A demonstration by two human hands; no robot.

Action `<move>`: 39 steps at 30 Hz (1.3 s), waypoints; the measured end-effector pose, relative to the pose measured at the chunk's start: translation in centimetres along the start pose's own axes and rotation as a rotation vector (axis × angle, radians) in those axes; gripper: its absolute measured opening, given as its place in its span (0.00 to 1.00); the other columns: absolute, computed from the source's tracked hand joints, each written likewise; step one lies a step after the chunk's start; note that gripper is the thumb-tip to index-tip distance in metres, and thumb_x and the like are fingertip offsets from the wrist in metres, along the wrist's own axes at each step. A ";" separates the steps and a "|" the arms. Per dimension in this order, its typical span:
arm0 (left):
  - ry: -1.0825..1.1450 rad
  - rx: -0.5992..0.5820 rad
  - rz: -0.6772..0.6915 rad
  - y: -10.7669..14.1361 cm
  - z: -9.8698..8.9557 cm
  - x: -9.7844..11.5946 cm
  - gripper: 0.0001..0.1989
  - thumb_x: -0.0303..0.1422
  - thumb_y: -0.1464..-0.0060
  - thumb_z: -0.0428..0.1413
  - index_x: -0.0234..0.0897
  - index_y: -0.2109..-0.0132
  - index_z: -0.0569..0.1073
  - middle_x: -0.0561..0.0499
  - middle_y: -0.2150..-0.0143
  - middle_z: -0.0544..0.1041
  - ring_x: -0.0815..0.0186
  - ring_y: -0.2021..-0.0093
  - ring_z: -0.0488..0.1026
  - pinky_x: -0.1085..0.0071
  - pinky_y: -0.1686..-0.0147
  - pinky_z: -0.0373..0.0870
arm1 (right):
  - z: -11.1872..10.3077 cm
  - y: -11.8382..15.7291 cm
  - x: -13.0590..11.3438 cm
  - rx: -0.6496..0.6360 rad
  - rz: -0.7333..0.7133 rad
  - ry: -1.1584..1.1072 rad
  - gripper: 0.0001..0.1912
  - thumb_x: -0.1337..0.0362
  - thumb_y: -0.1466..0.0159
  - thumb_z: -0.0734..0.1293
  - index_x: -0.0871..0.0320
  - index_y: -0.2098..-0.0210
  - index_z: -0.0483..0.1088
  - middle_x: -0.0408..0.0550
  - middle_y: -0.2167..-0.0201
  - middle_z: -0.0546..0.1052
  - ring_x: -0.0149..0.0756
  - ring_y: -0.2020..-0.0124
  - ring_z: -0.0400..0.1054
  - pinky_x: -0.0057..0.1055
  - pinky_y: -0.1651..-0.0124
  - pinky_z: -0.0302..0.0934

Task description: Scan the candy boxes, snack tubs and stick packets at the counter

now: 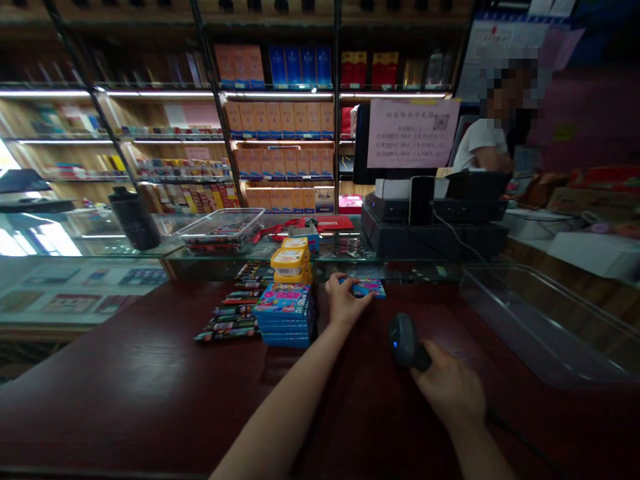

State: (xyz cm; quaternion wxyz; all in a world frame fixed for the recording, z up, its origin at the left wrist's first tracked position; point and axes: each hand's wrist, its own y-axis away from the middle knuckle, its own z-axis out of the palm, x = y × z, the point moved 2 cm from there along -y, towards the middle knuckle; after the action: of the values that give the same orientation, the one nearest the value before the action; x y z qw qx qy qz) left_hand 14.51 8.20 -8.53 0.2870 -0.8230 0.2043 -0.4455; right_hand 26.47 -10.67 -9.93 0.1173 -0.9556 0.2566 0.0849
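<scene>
My left hand (346, 301) reaches over the dark red counter with its fingers and thumb around the left part of a flat blue patterned box (370, 288). My right hand (450, 383) is wrapped round the handle of a black barcode scanner (403, 339), on which a small blue light glows. Left of my left hand is a stack of similar blue boxes (285, 313). Yellow-lidded tubs (290, 261) are piled behind that stack. Several slim dark packets (230, 323) lie in a row to its left.
A clear plastic bin (540, 327) stands on the right. Behind the counter are a clear tray (220, 230), a black bottle (134, 219), a phone (421, 200) and a monitor with a pink notice (413, 133). A person (485, 143) stands at the back right.
</scene>
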 end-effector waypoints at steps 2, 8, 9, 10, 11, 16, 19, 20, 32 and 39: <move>-0.012 -0.013 -0.035 -0.4 1.6 -1.2 0.19 0.41 0.63 0.67 0.39 0.62 0.77 0.46 0.51 0.63 0.55 0.47 0.61 0.60 0.47 0.61 | 0.0 -0.1 0.0 0.000 0.004 -0.007 0.11 0.62 0.37 0.58 0.50 0.58 0.70 0.45 0.66 0.79 0.42 0.65 0.75 0.33 0.68 0.58; -0.088 -0.239 -0.116 -0.2 4.6 -4.0 0.15 0.28 0.56 0.63 0.37 0.58 0.77 0.44 0.49 0.65 0.57 0.47 0.63 0.62 0.47 0.61 | 0.1 -0.2 0.1 -0.007 0.010 -0.048 0.11 0.63 0.38 0.58 0.49 0.60 0.70 0.44 0.65 0.79 0.41 0.65 0.75 0.33 0.67 0.60; -0.090 -0.260 -0.121 -0.1 4.8 -4.4 0.13 0.26 0.54 0.61 0.36 0.58 0.77 0.44 0.50 0.66 0.58 0.48 0.64 0.64 0.48 0.61 | 0.1 -0.2 0.1 -0.003 0.009 -0.050 0.11 0.63 0.38 0.58 0.50 0.60 0.70 0.44 0.66 0.79 0.41 0.65 0.75 0.33 0.67 0.60; -0.088 -0.272 -0.119 -0.1 5.0 -4.6 0.12 0.24 0.52 0.59 0.36 0.58 0.77 0.44 0.52 0.67 0.60 0.49 0.66 0.65 0.49 0.62 | 0.1 -0.2 0.0 0.006 0.006 -0.050 0.11 0.64 0.38 0.58 0.50 0.60 0.70 0.45 0.66 0.79 0.41 0.65 0.75 0.32 0.67 0.60; -0.088 -0.274 -0.117 -0.2 5.2 -4.7 0.11 0.23 0.51 0.57 0.35 0.58 0.77 0.44 0.54 0.69 0.61 0.51 0.67 0.66 0.50 0.63 | 0.1 -0.2 0.0 0.016 0.002 -0.047 0.10 0.64 0.38 0.59 0.50 0.60 0.70 0.45 0.67 0.79 0.40 0.64 0.74 0.32 0.66 0.60; -0.109 -0.235 -0.152 -0.9 5.6 -4.3 0.06 0.25 0.52 0.59 0.34 0.63 0.77 0.47 0.62 0.70 0.65 0.59 0.68 0.71 0.57 0.64 | 0.1 -0.2 0.0 0.031 -0.004 -0.054 0.10 0.63 0.38 0.60 0.51 0.60 0.70 0.44 0.67 0.79 0.40 0.64 0.74 0.32 0.66 0.60; -0.109 -0.223 -0.181 -1.2 5.7 -4.1 0.05 0.25 0.53 0.61 0.34 0.65 0.76 0.48 0.62 0.69 0.65 0.60 0.68 0.70 0.58 0.64 | 0.1 -0.2 -0.1 0.038 0.003 -0.053 0.10 0.63 0.39 0.60 0.51 0.60 0.70 0.44 0.66 0.79 0.40 0.65 0.75 0.32 0.67 0.59; -0.106 -0.222 -0.187 -1.3 5.7 -4.1 0.05 0.25 0.53 0.60 0.34 0.65 0.76 0.48 0.62 0.69 0.64 0.60 0.68 0.70 0.58 0.64 | 0.0 -0.2 -0.1 0.041 0.005 -0.046 0.10 0.63 0.39 0.61 0.51 0.60 0.71 0.44 0.66 0.80 0.40 0.65 0.75 0.32 0.67 0.59; -0.150 -0.252 0.008 1.4 1.1 0.2 0.16 0.27 0.50 0.56 0.41 0.53 0.73 0.44 0.52 0.67 0.58 0.49 0.64 0.61 0.48 0.62 | 0.0 0.2 0.1 0.012 0.001 -0.003 0.12 0.60 0.37 0.57 0.49 0.57 0.69 0.46 0.66 0.79 0.43 0.66 0.75 0.34 0.68 0.59; -0.210 -0.132 0.328 4.2 -8.6 3.3 0.17 0.31 0.45 0.51 0.48 0.49 0.72 0.45 0.46 0.67 0.53 0.45 0.61 0.54 0.43 0.55 | 0.3 0.5 0.7 -0.008 -0.017 -0.034 0.15 0.57 0.37 0.55 0.50 0.56 0.69 0.48 0.64 0.79 0.45 0.65 0.75 0.36 0.68 0.58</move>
State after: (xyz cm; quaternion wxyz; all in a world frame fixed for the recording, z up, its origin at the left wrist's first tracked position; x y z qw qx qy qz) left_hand 8.60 0.64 -5.50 0.3211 -0.8376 0.3334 -0.2903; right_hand 26.75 -11.33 -10.48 0.1185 -0.9567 0.2458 0.1012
